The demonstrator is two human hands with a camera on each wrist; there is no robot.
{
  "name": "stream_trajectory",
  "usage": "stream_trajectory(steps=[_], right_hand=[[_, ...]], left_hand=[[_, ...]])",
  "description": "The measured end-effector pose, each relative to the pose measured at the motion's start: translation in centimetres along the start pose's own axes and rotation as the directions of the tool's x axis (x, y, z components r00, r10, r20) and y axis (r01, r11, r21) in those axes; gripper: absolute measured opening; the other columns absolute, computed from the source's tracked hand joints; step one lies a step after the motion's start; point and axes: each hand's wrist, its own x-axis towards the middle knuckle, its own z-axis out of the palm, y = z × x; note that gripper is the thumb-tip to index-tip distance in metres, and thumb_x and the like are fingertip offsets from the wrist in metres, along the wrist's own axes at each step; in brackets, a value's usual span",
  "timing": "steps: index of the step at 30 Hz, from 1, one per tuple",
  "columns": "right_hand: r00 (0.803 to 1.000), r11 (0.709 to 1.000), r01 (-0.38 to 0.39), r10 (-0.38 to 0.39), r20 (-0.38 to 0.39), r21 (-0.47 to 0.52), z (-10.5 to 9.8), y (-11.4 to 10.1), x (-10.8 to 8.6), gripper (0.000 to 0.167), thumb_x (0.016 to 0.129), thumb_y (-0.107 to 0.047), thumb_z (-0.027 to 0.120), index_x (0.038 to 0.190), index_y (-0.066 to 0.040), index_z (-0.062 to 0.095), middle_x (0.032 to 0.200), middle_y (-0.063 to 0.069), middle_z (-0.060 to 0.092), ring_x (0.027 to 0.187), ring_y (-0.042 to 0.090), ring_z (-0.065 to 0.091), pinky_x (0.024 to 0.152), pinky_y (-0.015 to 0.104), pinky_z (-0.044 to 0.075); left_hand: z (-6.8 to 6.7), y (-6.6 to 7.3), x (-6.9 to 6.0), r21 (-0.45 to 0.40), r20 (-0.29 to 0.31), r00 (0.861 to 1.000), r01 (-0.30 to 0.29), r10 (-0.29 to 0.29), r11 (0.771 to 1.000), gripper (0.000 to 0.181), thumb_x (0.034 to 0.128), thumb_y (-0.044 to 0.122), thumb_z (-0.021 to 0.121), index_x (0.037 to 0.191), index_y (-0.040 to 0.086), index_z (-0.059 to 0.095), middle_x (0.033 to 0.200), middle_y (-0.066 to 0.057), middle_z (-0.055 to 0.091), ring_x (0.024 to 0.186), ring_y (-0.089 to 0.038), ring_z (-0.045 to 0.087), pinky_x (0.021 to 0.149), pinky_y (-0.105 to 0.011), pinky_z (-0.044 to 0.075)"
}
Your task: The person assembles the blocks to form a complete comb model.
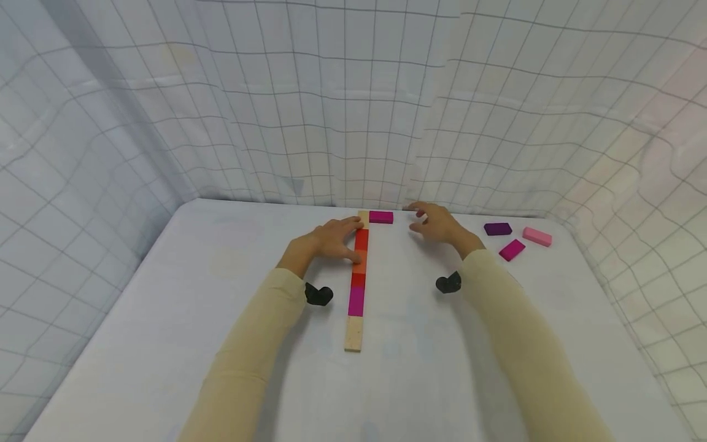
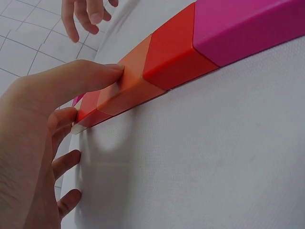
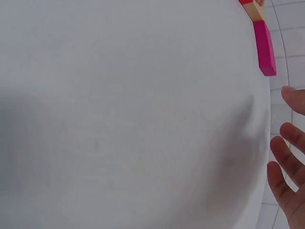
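A row of blocks runs away from me down the middle of the table: a wooden block (image 1: 354, 334) nearest, then a magenta block (image 1: 356, 301), a red block (image 2: 169, 45), an orange block (image 2: 125, 88), another red block (image 1: 361, 239) and a pale wooden block (image 1: 363, 215) at the far end. My left hand (image 1: 333, 238) rests on the row from the left, its thumb touching the orange block and its index finger at the far end. Beside that end, to the right, lies a dark pink block (image 1: 381, 217). My right hand (image 1: 438, 223) hovers right of it, fingers loosely bent around nothing.
Off to the right lie a dark purple block (image 1: 498, 229), a light pink block (image 1: 537, 236) and a second dark pink block (image 1: 512, 250). A white grid-patterned curtain (image 1: 331, 110) hangs behind the table's far edge and along both sides.
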Motion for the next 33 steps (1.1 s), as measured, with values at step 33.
stream_trajectory(steps=[33], right_hand=[[0.995, 0.995, -0.086, 0.084, -0.051, -0.040, -7.0, 8.6, -10.5, 0.057, 0.099, -0.017, 0.070, 0.146, 0.004, 0.048, 0.133, 0.031, 0.057, 0.121, 0.046, 0.056, 0.100, 0.059, 0.047]], left_hand=[[0.2, -0.3, 0.0, -0.017, 0.000, 1.000, 0.013, -0.013, 1.000, 0.095, 0.0880, 0.053, 0.068, 0.165, 0.014, 0.028, 0.172, -0.006, 0.015, 0.151, -0.039, 0.022, 0.116, -0.069, 0.021]])
